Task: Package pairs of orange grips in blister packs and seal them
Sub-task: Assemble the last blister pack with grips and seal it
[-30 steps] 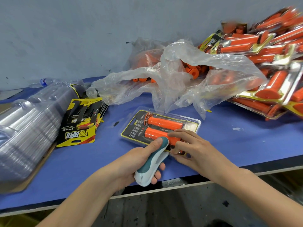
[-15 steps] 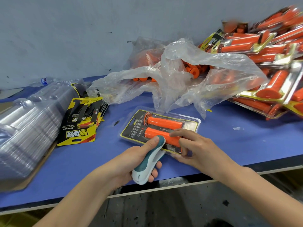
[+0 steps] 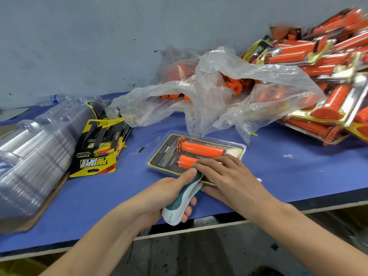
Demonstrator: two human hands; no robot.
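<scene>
The left grip (image 3: pixel 171 196) is clenching a teal-and-white stapler (image 3: pixel 185 198), thumb on top, and holding its nose at the near edge of the blister pack (image 3: pixel 165 154), apparently to pin the clear shell shut there. The right grip (image 3: pixel 229 176) is lying released, fingers pressing flat over the nearer of the two orange grips (image 3: pixel 201 149), likely to stop the pack sliding. The pack is lying flat on the blue desk (image 3: pixel 278 172), near its front edge.

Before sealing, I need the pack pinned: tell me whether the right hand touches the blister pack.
Touching. The head view shows the right hand pressing flat on the blister pack.
</scene>
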